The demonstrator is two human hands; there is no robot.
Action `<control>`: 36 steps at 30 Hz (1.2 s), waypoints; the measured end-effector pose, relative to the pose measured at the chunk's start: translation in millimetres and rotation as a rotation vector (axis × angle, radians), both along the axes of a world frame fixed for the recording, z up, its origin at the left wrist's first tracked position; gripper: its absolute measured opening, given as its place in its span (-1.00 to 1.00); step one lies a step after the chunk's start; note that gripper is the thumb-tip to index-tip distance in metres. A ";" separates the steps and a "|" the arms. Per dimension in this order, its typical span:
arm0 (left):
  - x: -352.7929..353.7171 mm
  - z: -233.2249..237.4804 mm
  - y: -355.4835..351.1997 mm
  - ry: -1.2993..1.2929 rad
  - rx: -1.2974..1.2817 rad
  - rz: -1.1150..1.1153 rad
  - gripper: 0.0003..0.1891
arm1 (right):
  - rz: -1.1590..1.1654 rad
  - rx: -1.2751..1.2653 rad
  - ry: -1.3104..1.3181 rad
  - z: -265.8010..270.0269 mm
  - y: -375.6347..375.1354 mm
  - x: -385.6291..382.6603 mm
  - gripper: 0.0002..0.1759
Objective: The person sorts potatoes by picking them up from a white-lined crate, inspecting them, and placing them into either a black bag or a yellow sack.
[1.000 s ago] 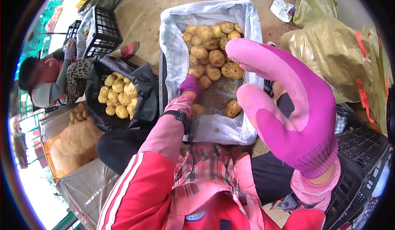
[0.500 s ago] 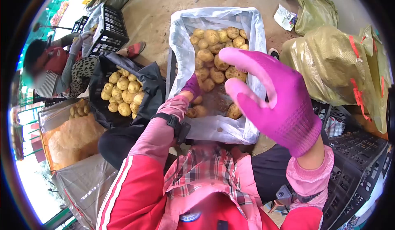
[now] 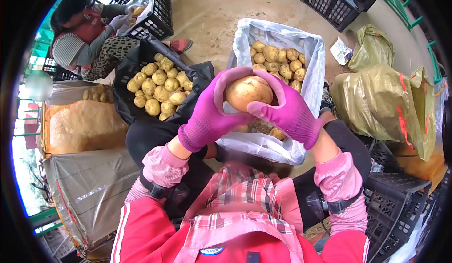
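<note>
A large potato (image 3: 249,93) is held up between my two hands in purple-pink gloves. My left hand (image 3: 214,112) wraps its left side, and my right hand (image 3: 292,112) grips its right side and lower edge. Beneath them stands a crate lined with white plastic (image 3: 313,93), partly hidden by my gloves, with several potatoes (image 3: 285,70) inside. To the left, a black bag (image 3: 127,70) lies open around a heap of potatoes (image 3: 162,82).
At the upper left a co-worker (image 3: 84,32) sits by a black crate (image 3: 162,11). Black crates (image 3: 325,2) stand at the top right. Yellowish sacks (image 3: 376,103) lie on the right, above more crates (image 3: 391,202). A wrapped orange sack (image 3: 84,126) is at the left.
My left hand has come up out of the lined crate, and a large potato is now between both hands. My right hand has closed on it. The view has shifted, so the crate appears farther right.
</note>
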State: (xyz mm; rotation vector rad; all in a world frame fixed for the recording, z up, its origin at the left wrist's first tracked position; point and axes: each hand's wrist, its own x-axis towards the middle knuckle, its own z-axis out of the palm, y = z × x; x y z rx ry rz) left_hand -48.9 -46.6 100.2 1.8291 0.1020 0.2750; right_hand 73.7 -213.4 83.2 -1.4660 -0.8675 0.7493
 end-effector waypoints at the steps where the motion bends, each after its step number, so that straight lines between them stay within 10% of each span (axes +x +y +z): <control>1: -1.1 -0.7 -0.8 0.000 -0.110 0.000 -0.15 | -0.037 -0.007 0.015 1.0 3.6 -3.2 -0.11; 6: 0.1 -22.3 5.1 0.155 -0.511 -0.018 -0.39 | -0.133 -0.002 0.000 -5.1 13.5 -0.2 -0.17; 13: 9.0 -40.5 19.8 -0.060 0.444 0.169 -0.70 | -0.154 0.018 -0.224 -12.3 24.3 -21.1 -0.16; 20: -5.0 -59.8 16.9 -0.237 0.372 0.224 -0.29 | -0.156 0.122 -0.470 -13.0 30.9 -14.8 -0.29; 22: -3.3 -65.2 14.8 -0.016 0.009 0.187 -0.28 | -0.093 0.137 -0.537 -10.7 30.1 -8.4 -0.37; 26: 1.3 -50.1 7.6 -0.220 0.460 0.233 -0.46 | -0.111 0.139 -0.387 -17.6 29.1 -9.9 -0.40; 29: 9.6 -32.7 -0.5 -0.005 -0.368 0.348 -0.59 | -0.140 0.069 -0.151 -16.1 26.9 -10.0 -0.26; 36: 11.7 -44.9 6.4 -0.213 -0.115 0.302 -0.63 | -0.030 -0.012 0.186 -0.5 17.7 -11.0 -0.07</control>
